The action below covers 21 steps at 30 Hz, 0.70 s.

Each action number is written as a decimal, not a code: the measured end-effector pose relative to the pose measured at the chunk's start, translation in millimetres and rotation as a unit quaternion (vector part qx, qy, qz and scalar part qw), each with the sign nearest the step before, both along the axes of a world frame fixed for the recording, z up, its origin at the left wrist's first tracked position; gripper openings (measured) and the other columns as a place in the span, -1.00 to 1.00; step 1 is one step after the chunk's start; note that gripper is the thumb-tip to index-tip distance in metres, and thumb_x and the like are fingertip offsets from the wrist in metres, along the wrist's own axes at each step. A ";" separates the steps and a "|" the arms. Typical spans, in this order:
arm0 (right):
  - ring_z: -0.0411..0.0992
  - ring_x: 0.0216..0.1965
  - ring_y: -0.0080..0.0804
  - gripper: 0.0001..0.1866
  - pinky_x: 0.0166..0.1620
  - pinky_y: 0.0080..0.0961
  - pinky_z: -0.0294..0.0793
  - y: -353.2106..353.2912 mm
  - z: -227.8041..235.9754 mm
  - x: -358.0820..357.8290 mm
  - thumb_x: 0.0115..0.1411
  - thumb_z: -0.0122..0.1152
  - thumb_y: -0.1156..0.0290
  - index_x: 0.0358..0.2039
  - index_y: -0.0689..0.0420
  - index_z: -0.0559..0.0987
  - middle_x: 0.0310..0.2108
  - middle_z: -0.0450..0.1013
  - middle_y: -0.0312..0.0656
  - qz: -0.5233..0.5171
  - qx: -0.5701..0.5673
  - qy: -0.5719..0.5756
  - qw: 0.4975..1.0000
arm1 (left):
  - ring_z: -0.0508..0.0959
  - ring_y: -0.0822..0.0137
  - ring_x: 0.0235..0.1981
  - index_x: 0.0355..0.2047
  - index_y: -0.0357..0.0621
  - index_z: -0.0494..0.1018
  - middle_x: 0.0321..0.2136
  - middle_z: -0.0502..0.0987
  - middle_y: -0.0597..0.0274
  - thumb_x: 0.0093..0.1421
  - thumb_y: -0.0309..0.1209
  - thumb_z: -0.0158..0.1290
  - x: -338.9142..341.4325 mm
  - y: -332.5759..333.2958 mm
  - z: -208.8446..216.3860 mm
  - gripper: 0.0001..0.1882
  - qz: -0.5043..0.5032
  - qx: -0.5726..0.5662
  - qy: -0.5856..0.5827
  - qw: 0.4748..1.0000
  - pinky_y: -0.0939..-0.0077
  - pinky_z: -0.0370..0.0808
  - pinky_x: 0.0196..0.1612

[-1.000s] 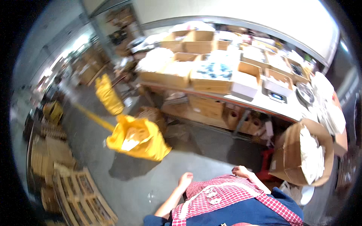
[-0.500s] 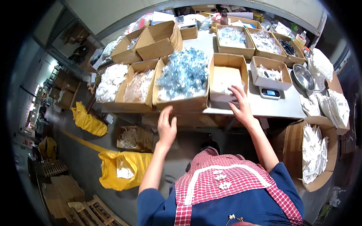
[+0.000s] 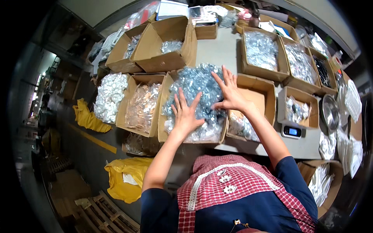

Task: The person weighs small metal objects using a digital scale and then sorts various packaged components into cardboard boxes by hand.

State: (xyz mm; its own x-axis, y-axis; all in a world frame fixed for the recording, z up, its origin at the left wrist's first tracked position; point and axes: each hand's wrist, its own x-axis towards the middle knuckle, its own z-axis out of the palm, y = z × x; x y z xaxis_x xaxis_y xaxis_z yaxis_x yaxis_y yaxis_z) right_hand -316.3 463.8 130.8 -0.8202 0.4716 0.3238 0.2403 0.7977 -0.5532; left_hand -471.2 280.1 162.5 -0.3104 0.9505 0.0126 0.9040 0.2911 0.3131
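A heap of small clear plastic packets with a bluish tint (image 3: 198,83) rises above the rim of a cardboard box (image 3: 164,116) at the table's front. My left hand (image 3: 185,118) rests on the near left of the heap, fingers spread. On its right side lies my right hand (image 3: 232,93), fingers also spread, over the edge toward the neighbouring cardboard box (image 3: 256,91). That box has some clear packets (image 3: 239,126) at its near end. Neither hand grips anything that I can see. To the left stands a box of packets with orange-brown pieces (image 3: 142,103).
White packets (image 3: 110,95) are piled at the far left. Behind are a large open carton (image 3: 161,58) and a box of clear packets (image 3: 261,48). At right are a small digital scale (image 3: 291,131), a metal bowl (image 3: 330,110) and a yellow sack (image 3: 124,167) stands on the floor at left.
Both hands have moved forward from the table's front edge onto the heap of bluish packets. The view has shifted, bringing the boxes closer and showing packets inside the large carton.
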 end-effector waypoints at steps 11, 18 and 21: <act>0.24 0.15 0.01 -0.20 0.17 -0.06 0.18 12.9 15.1 -86.1 -0.51 0.31 0.20 -0.05 0.01 0.59 0.22 0.30 0.00 0.055 0.022 -0.007 0.998 | 0.40 -0.24 0.07 -0.03 0.07 0.42 0.22 0.13 -0.24 -0.24 -0.27 0.37 -71.5 -13.6 -12.2 -0.33 0.007 0.080 -0.072 0.994 0.07 0.47 0.05; 0.36 0.00 -0.15 -0.41 0.05 -0.18 0.28 29.3 -0.3 -128.4 -0.42 0.30 0.16 -0.23 0.02 0.63 0.10 0.43 -0.16 0.149 -0.035 0.014 0.988 | 0.43 -0.19 0.04 -0.17 0.01 0.49 0.06 0.36 -0.15 -0.26 -0.31 0.34 -122.0 -8.8 -4.9 -0.46 -0.030 0.069 -0.104 0.992 0.08 0.46 0.03; 0.41 -0.04 -0.07 -0.50 0.11 -0.14 0.30 48.5 -11.9 -137.0 -0.35 0.26 0.17 -0.29 0.07 0.60 0.02 0.51 -0.14 0.142 -0.085 0.048 0.985 | 0.43 -0.16 0.01 -0.21 0.00 0.49 -0.01 0.38 -0.11 -0.26 -0.31 0.31 -146.5 27.2 -0.4 -0.50 -0.091 0.108 -0.036 0.989 0.07 0.42 0.07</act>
